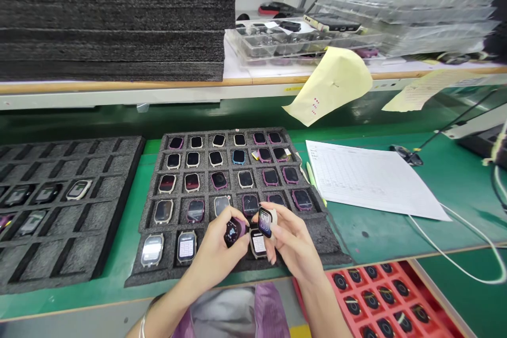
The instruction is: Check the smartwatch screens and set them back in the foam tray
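Observation:
My left hand (222, 248) is closed around a purple smartwatch (232, 232) whose dark screen shows lit icons. Beside it, my right hand (291, 237) grips a cream smartwatch (265, 221) with large digits on its screen, tilted towards me. The two watches are held close together above the front rows of a dark grey foam tray (233, 198). Cream, purple and blue watch cases fill many of its pockets. Under my right hand a watch with a white lit screen (259, 243) sits in the front row. My fingers partly cover the pockets beneath.
Another foam tray (79, 222) with several watches lies at left. A printed sheet (368, 182) and a green pen (311, 174) lie at right. A red tray (366, 282) of round parts sits below the front edge. Overhead, a shelf (253, 87) carries foam stacks and clear trays.

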Demonstrator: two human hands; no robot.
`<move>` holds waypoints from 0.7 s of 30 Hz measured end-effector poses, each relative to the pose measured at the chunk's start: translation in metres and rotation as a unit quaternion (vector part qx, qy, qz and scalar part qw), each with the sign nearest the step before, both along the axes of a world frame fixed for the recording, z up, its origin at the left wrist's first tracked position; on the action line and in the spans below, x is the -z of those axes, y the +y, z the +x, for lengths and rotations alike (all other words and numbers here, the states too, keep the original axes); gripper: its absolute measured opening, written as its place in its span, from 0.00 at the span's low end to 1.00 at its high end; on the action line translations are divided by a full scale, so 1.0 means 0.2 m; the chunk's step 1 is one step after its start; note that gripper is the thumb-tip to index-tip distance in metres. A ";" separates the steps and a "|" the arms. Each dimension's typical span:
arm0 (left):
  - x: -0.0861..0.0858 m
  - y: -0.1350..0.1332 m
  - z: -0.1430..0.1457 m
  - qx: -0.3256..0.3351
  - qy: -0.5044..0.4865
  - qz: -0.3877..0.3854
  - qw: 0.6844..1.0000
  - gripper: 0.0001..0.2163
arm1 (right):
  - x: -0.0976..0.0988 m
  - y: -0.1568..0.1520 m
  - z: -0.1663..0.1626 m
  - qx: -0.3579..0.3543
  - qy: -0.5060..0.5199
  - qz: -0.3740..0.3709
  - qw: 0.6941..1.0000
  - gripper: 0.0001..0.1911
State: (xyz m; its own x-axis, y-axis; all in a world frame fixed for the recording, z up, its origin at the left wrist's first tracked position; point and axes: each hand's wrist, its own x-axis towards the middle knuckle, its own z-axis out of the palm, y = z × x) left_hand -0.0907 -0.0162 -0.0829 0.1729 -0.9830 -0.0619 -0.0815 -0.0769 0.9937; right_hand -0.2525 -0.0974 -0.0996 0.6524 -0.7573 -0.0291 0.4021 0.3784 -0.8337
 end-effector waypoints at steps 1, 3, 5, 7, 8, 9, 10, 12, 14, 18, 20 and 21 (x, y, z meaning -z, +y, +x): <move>0.00 0.00 0.00 -0.003 0.000 -0.005 1.000 0.06 | 0.00 0.00 0.00 0.000 -0.001 0.000 1.000 0.16; -0.01 0.00 0.01 -0.005 -0.006 -0.013 1.000 0.06 | 0.00 0.00 0.00 -0.001 -0.005 -0.002 1.000 0.16; -0.02 0.01 0.01 -0.006 -0.013 -0.017 1.000 0.06 | -0.01 0.00 0.00 -0.002 -0.009 -0.004 1.000 0.15; -0.03 0.02 0.01 -0.011 -0.015 -0.023 1.000 0.06 | -0.01 0.01 0.00 -0.003 -0.016 -0.007 1.000 0.15; -0.03 0.02 0.00 -0.015 -0.011 -0.028 0.999 0.06 | -0.02 0.01 -0.01 -0.003 -0.021 -0.010 1.000 0.15; -0.04 0.03 0.00 -0.020 -0.004 -0.035 0.999 0.06 | -0.02 0.01 -0.01 -0.004 -0.025 -0.012 1.000 0.16; -0.04 0.04 0.00 -0.024 0.001 -0.043 0.999 0.06 | -0.02 0.01 -0.02 -0.006 -0.028 -0.015 0.999 0.16; -0.04 0.04 0.00 -0.031 0.002 -0.058 0.998 0.06 | -0.03 0.02 -0.02 -0.011 -0.029 -0.018 0.999 0.15; -0.03 0.04 0.00 -0.035 -0.001 -0.047 0.998 0.05 | -0.03 0.03 -0.02 -0.017 -0.025 -0.014 0.999 0.15; 0.01 0.02 0.01 -0.025 0.057 0.024 0.998 0.13 | -0.03 0.02 -0.01 -0.026 0.002 -0.002 1.000 0.17; 0.03 0.02 0.02 -0.030 0.104 0.033 0.994 0.24 | -0.02 0.02 -0.01 -0.036 0.010 0.002 0.999 0.17; 0.03 0.01 0.02 -0.032 0.126 0.036 0.991 0.28 | -0.02 0.02 -0.01 -0.041 0.012 0.005 0.999 0.18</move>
State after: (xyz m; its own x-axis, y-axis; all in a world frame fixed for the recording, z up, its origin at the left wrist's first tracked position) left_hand -0.0861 -0.0139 -0.0890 0.2047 -0.9622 -0.1798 0.1762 -0.1444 0.9737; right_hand -0.2538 -0.0943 -0.0955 0.7112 -0.7011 -0.0523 0.3493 0.4170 -0.8391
